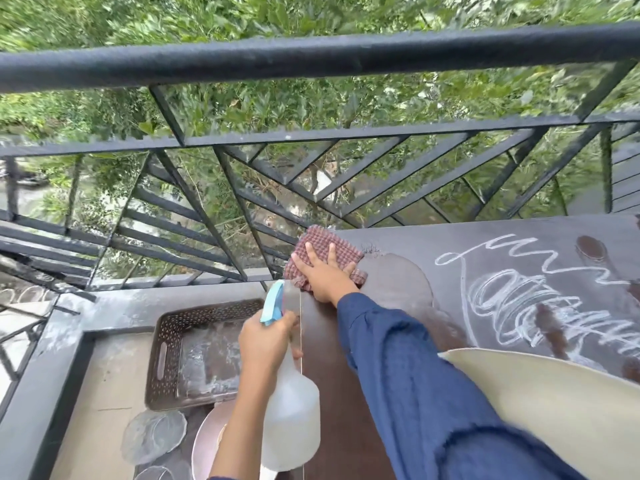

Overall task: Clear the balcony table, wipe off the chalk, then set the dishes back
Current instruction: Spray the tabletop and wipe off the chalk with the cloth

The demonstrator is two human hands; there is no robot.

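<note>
My right hand (323,273) presses flat on a reddish checked cloth (317,245) at the far left corner of the dark table (346,393). Around the cloth a patch of the top looks wiped and damp. White chalk scribbles (519,299) cover the table further right. In my left hand (265,341) I grip a translucent spray bottle (294,417) with a blue trigger head, held just off the table's left edge. On the floor below lie clear glass plates (154,436) and a pinkish plate (207,441).
A brown perforated plastic basket (166,344) holding a clear tray sits on the balcony floor left of the table. The black metal railing (311,57) runs close behind, with trees beyond. A cream curved object (540,403) overlaps the table's near right.
</note>
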